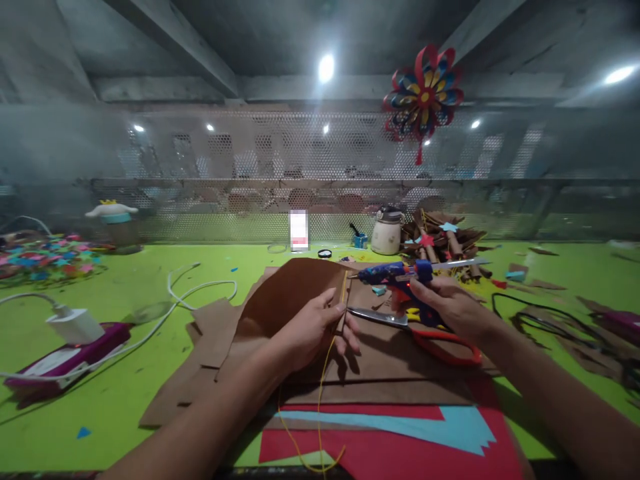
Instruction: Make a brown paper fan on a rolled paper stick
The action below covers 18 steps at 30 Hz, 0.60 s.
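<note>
My left hand [313,330] pinches a narrow brown paper edge, with a yellow string [321,387] pressed along it and trailing down past the table's front. Behind that hand a brown paper sheet [285,293] curves upward. My right hand [453,303] is wrapped round the handle of a blue glue gun [395,272]. A clear glue stick [463,264] pokes out of its back, and a small red light glows. The nozzle points left, close to the string's upper end; whether it touches cannot be made out. Scissors [445,345] with orange-red handles lie below the gun on stacked brown paper [390,360].
Red [400,453] and light-blue paper [450,427] lie in front. On the left are a purple power strip [65,367], a white cable [165,320] and paper stars [50,257]. A jar [387,230], a lit phone [299,230] and brown paper pieces [445,240] stand behind.
</note>
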Tool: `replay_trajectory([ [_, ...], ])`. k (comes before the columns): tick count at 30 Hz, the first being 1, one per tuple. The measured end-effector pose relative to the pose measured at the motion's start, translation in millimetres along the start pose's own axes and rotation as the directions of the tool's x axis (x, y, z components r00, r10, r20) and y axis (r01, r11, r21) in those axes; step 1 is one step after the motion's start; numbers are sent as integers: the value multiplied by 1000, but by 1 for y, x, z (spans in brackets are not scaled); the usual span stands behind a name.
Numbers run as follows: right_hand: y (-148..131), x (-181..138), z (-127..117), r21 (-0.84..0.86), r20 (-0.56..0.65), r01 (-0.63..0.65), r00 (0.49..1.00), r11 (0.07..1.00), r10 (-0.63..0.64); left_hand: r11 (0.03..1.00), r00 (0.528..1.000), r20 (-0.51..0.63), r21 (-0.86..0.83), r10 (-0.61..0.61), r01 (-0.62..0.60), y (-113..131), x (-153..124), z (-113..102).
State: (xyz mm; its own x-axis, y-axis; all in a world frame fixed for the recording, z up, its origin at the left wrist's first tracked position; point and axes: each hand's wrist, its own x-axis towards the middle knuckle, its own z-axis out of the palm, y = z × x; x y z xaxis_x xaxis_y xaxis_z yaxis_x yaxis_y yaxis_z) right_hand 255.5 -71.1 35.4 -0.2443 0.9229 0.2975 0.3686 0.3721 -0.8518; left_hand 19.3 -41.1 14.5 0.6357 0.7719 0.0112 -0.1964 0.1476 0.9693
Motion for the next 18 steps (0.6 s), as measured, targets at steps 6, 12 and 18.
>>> replay_trajectory([
  [6, 11, 1, -8, -38, -89, -44, 995, 998, 41, 1000, 1000, 20, 1, 12, -12, 0, -2, 4],
  [12, 8, 0, -5, 47, -75, -66, 995, 997, 69, 1000, 998, 50, 10, 26, -27, 2, -2, 3],
  [18, 13, 2, -6, 106, -42, -43, 998, 993, 48, 999, 999, 41, -25, 21, -20, 2, -1, 1],
])
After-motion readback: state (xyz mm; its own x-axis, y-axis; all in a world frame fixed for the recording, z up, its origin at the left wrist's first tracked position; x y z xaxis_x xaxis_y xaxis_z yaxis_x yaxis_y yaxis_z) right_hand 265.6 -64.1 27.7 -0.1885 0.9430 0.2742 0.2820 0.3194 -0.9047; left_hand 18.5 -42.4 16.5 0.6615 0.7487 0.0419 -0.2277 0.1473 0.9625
